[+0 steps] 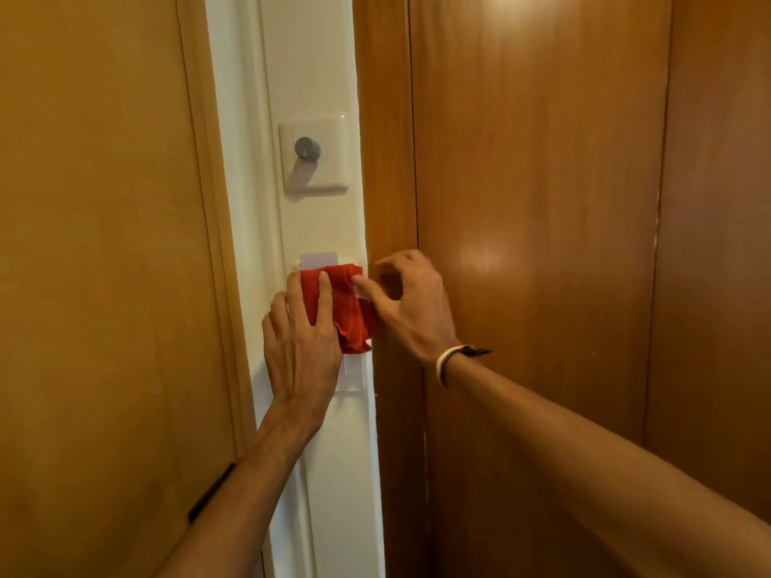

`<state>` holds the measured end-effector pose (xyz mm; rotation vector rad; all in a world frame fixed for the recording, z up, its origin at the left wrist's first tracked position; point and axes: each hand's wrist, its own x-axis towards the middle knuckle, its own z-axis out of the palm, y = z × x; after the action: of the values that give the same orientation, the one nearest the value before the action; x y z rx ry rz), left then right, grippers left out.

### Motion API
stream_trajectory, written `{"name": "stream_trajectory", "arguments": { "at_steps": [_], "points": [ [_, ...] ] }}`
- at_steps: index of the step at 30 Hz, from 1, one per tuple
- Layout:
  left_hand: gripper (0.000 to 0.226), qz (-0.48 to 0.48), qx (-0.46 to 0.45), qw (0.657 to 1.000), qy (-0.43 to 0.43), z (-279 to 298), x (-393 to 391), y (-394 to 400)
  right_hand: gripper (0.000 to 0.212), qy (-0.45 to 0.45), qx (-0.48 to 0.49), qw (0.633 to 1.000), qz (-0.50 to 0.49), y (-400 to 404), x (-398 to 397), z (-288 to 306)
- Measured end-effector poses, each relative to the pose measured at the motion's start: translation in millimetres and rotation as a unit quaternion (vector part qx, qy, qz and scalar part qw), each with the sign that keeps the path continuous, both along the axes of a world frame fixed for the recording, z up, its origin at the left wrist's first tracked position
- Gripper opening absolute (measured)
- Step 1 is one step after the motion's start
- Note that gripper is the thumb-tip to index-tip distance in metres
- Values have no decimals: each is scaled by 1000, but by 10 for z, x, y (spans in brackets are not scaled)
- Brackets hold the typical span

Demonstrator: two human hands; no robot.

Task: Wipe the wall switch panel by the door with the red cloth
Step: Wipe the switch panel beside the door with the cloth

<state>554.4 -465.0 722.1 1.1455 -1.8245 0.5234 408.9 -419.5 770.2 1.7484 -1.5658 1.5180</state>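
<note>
We have the red cloth (342,304) bunched against the switch panel (354,375) at the centre of the frame, on the narrow white wall strip (308,68) between the wooden door (96,244) on the left and the wood panelling (542,160) on the right; the left hand (298,348) lies flat with its fingers spread over the cloth's left half, its grip being a pressing palm rather than a closed hold, which we judge keeps the fabric tight to the plate; the right hand (411,304) pinches the cloth's upper right edge between thumb and forefinger, a narrow grip on the cloth, probably to steady or guide it near the panel's right border; the cloth hangs with its long axis roughly vertical, its ragged end pointing down; the panel itself runs vertically too, only a pale strip showing above the cloth and a clear lower part below; higher up sits a separate dial plate (313,154) with a grey knob (307,148), untouched by either hand; a band (452,360) circles the right wrist.
</note>
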Motion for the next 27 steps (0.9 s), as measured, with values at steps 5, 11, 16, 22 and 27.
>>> {"name": "stream_trajectory", "arguments": {
  "at_steps": [5,11,16,22,27],
  "points": [
    [75,-39,16,999,-6,-46,-106,-90,70,260,-46,914,-307,200,-878,45],
    [94,-60,2,998,18,-169,-158,-190,85,339,-54,859,-380,193,-1523,-75],
    [77,-44,-29,999,2,-141,-241,-279,89,313,-84,860,-394,109,-1637,-94],
    [73,-30,-81,996,-15,-172,-308,-404,95,268,-88,867,-410,93,-1649,-133],
    [71,-60,-73,995,43,-154,-346,-408,94,272,-106,868,-403,84,-1638,-127]
  ]
}}
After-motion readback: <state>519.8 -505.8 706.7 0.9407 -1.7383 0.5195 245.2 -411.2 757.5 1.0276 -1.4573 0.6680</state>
